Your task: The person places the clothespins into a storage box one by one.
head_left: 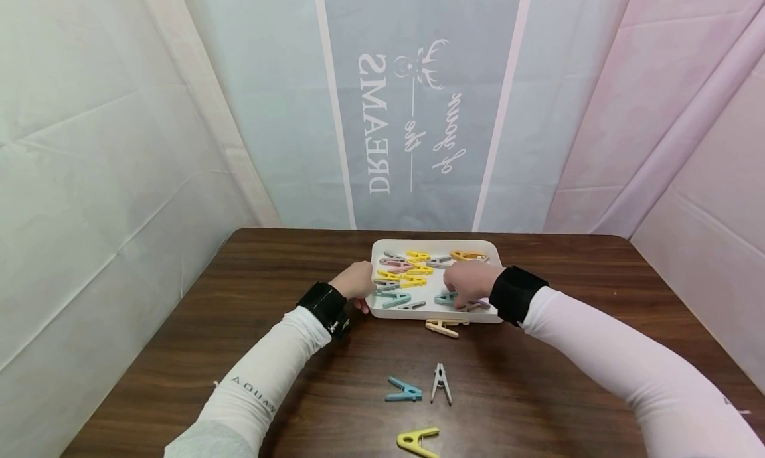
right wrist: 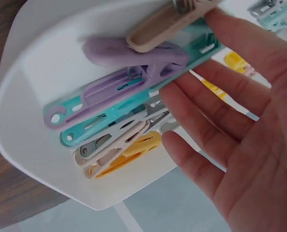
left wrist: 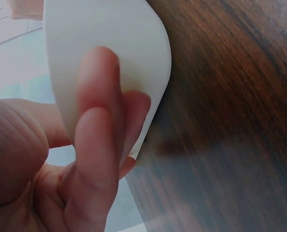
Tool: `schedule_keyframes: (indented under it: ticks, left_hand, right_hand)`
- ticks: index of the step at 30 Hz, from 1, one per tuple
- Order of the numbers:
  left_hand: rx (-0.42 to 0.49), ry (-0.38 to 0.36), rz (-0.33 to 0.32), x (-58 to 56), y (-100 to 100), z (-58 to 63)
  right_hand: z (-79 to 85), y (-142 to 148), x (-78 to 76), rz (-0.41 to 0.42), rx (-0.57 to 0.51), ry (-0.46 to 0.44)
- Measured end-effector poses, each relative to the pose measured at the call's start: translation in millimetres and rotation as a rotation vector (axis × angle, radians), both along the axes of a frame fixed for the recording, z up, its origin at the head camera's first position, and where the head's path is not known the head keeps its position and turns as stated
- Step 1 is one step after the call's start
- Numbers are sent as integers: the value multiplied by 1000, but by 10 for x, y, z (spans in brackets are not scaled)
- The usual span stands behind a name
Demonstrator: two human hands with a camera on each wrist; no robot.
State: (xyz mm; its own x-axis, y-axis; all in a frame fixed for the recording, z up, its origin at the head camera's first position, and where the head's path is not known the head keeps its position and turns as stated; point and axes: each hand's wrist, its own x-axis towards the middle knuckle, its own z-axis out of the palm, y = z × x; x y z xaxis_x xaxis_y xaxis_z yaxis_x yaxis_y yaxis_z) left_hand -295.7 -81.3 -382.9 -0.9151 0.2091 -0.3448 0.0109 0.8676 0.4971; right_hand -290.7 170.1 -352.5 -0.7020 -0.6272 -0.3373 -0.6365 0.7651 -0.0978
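A white tray [head_left: 394, 314] holding several clothespins stands near the table's back edge. My left hand [head_left: 355, 282] grips its left side. In the left wrist view the curled fingers [left wrist: 97, 140] lie against the outer wall, with the thumb over at the rim. My right hand [head_left: 472, 280] is inside the tray's right half, fingers loosely extended. In the right wrist view its upper fingertip touches a brown clothespin [right wrist: 158, 31], which lies across a purple clothespin [right wrist: 119, 89]. A turquoise clothespin [right wrist: 205, 44] is partly hidden beneath. Grey, beige and orange clothespins [right wrist: 134, 152] lie side by side there.
A beige clothespin [head_left: 442, 328] lies against the tray's front wall. Nearer on the brown table [head_left: 538, 405] are a blue clothespin [head_left: 405, 390], a grey one [head_left: 440, 381] and a yellow one [head_left: 417, 441]. Printed cloth [head_left: 412, 206] hangs behind the table.
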Motion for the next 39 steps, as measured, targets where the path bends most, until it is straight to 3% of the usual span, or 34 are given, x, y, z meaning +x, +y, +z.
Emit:
schedule_keyframes:
  ticks: [6, 10, 15, 21, 25, 29, 39]
  left_hand:
    - [20, -11, 16, -11, -5, 30]
    - [28, -14, 24, -13, -8, 20]
    - [29, -15, 25, -7, -9, 10]
    - [24, -17, 19, -11, -6, 20]
    - [19, -13, 17, -8, -6, 24]
    - [10, -7, 13, -3, -5, 16]
    - [-8, 9, 5, 6, 2, 0]
  right_hand:
    - [70, 5, 13, -8, -18, -31]
    - [94, 20, 44, 3, -59, 14]
    - [193, 34, 229, 90, -149, 219]
    - [289, 12, 641, 245, -271, 458]
    - [188, 4, 883, 307, -317, 523]
    - [25, 5, 1043, 306, -334, 527]
    - [-280, 41, 1179, 225, -287, 488]
